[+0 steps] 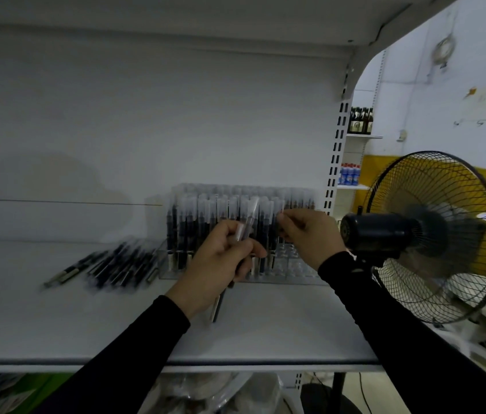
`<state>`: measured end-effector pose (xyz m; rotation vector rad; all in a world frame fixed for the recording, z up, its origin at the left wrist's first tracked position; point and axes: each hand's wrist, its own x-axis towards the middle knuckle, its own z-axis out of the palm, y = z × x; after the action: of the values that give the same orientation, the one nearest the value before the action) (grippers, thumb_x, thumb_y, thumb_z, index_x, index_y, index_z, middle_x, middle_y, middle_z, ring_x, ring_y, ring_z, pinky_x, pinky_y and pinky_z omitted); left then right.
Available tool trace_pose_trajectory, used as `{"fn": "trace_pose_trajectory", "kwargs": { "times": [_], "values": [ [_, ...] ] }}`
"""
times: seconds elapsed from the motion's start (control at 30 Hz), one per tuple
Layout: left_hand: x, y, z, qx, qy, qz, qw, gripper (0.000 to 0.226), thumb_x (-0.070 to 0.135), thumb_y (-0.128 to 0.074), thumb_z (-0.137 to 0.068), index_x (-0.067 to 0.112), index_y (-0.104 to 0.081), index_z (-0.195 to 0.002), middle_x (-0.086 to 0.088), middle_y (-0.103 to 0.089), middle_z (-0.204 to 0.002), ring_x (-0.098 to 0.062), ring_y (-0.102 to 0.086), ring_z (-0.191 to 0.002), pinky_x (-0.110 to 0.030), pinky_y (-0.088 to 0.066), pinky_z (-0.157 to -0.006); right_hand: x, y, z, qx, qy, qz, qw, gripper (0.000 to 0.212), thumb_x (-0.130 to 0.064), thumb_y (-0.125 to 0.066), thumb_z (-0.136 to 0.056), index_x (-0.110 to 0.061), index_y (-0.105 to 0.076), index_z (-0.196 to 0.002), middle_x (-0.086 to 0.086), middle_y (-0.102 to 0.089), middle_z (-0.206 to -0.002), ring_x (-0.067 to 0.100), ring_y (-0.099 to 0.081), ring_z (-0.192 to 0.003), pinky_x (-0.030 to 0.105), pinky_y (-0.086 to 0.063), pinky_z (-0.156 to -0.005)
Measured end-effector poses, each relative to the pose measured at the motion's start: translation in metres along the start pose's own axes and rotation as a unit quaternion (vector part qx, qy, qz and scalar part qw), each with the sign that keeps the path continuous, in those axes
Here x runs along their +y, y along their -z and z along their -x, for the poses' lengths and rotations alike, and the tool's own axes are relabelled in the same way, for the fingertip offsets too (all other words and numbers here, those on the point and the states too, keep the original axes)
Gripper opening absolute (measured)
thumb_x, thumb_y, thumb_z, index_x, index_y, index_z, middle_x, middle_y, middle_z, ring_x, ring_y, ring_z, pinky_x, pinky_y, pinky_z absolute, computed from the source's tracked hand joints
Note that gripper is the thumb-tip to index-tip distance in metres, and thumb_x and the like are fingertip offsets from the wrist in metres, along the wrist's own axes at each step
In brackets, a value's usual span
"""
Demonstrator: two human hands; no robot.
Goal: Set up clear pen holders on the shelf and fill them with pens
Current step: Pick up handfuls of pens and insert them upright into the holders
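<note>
A clear pen holder (pixel 292 271) stands on the white shelf (pixel 56 330) against the back wall. Its rows hold several dark pens with clear caps (pixel 203 222), and some front right slots are bare. My left hand (pixel 221 264) grips a small bunch of pens (pixel 246 225) in front of the holder, their ends sticking out below the fist. My right hand (pixel 310 234) pinches the clear cap of one pen (pixel 280 216) over the holder's right part. A loose pile of pens (pixel 110 267) lies on the shelf to the left.
A standing fan (pixel 433 234) with a black motor and wire cage stands close to my right forearm, beside the shelf's slotted upright (pixel 336 162). Another shelf board hangs overhead. Bottles stand on far shelves at the right. Bagged goods lie under the shelf.
</note>
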<state>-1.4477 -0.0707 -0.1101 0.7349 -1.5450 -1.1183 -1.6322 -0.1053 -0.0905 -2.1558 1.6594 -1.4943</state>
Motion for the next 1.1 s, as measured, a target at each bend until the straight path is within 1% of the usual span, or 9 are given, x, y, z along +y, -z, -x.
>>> {"fn": "trace_pose_trajectory", "kwargs": {
  "times": [0.13,0.27,0.43,0.53,0.6,0.77,0.9,0.97,1.1],
  "values": [
    [0.001,0.0,0.002,-0.002,-0.015,-0.027,1.0,0.012,0.005,-0.044,-0.101,0.004,-0.048,-0.113,0.002,-0.072,-0.085,-0.013,-0.046,-0.052,-0.025,-0.036,-0.047,0.002,0.001,0.001,-0.01,-0.002,0.013,1.0,0.031,-0.032,-0.054,-0.096,-0.012,-0.071,-0.082,0.003,-0.07,-0.073,0.018,-0.066,-0.071,0.03,-0.053,-0.073],
    [0.002,0.0,0.003,-0.01,-0.012,-0.025,1.0,0.015,0.006,-0.045,-0.101,0.008,-0.053,-0.114,-0.001,-0.072,-0.088,-0.013,-0.053,-0.054,-0.024,-0.042,-0.047,0.004,0.001,0.002,-0.038,-0.003,0.042,0.998,0.033,-0.032,-0.053,-0.096,-0.016,-0.063,-0.07,0.001,-0.065,-0.065,0.017,-0.059,-0.064,0.024,-0.041,-0.061],
    [0.005,-0.001,0.005,-0.02,0.006,-0.02,1.0,0.015,0.01,-0.046,-0.101,0.009,-0.052,-0.115,-0.005,-0.074,-0.099,-0.017,-0.056,-0.056,-0.026,-0.043,-0.046,0.005,0.001,0.005,-0.024,-0.021,0.029,0.999,0.028,-0.036,-0.055,-0.094,-0.017,-0.071,-0.082,-0.003,-0.067,-0.07,0.013,-0.061,-0.067,0.024,-0.045,-0.065],
    [0.006,-0.002,0.007,-0.033,0.017,-0.019,0.999,0.015,0.012,-0.047,-0.101,0.009,-0.051,-0.115,-0.002,-0.074,-0.103,-0.016,-0.057,-0.057,-0.026,-0.043,-0.047,0.0,0.005,0.01,0.025,-0.037,-0.06,0.997,0.033,-0.043,-0.055,-0.092,-0.018,-0.072,-0.079,-0.003,-0.07,-0.071,0.013,-0.066,-0.069,0.033,-0.054,-0.07],
    [0.007,-0.003,0.007,-0.042,0.021,-0.016,0.999,0.014,0.013,-0.047,-0.101,0.008,-0.051,-0.114,-0.002,-0.075,-0.104,-0.016,-0.057,-0.056,-0.026,-0.044,-0.047,-0.01,0.007,0.014,0.009,-0.047,-0.174,0.984,0.034,-0.045,-0.057,-0.091,-0.018,-0.072,-0.079,0.0,-0.071,-0.072,0.017,-0.067,-0.069,0.039,-0.057,-0.071],
    [0.007,-0.004,0.008,-0.05,0.011,-0.002,0.999,0.016,0.013,-0.049,-0.1,0.005,-0.053,-0.113,-0.007,-0.074,-0.104,-0.018,-0.06,-0.057,-0.027,-0.048,-0.049,-0.029,0.011,0.02,-0.1,-0.021,-0.275,0.956,0.024,-0.024,-0.062,-0.091,-0.026,-0.07,-0.069,-0.012,-0.059,-0.06,0.005,-0.055,-0.06,0.025,-0.048,-0.061],
    [0.006,-0.002,0.008,-0.026,0.016,0.011,0.999,0.023,0.023,-0.05,-0.099,0.015,-0.059,-0.119,-0.008,-0.074,-0.099,-0.019,-0.062,-0.059,-0.029,-0.052,-0.049,-0.028,0.017,0.016,-0.043,-0.092,-0.395,0.913,0.014,-0.018,-0.06,-0.092,-0.011,-0.072,-0.088,0.007,-0.069,-0.079,0.014,-0.065,-0.073,0.023,-0.054,-0.068],
    [0.005,-0.001,0.008,-0.015,0.012,-0.015,1.0,0.025,0.03,-0.05,-0.098,0.023,-0.06,-0.121,-0.006,-0.074,-0.094,-0.017,-0.058,-0.052,-0.026,-0.046,-0.043,-0.026,0.027,0.01,-0.001,-0.125,-0.458,0.88,0.015,-0.018,-0.058,-0.093,-0.011,-0.07,-0.092,0.007,-0.071,-0.082,0.014,-0.068,-0.076,0.022,-0.056,-0.07],
    [0.002,0.001,0.004,0.005,0.016,-0.019,1.0,0.02,0.028,-0.047,-0.101,0.016,-0.059,-0.111,-0.01,-0.073,-0.091,-0.013,-0.038,-0.041,-0.023,-0.03,-0.039,-0.02,0.042,-0.002,0.079,-0.122,-0.465,0.874,0.012,-0.018,-0.06,-0.093,-0.011,-0.07,-0.091,0.002,-0.074,-0.08,0.015,-0.071,-0.077,0.021,-0.055,-0.069]
  ]
}}
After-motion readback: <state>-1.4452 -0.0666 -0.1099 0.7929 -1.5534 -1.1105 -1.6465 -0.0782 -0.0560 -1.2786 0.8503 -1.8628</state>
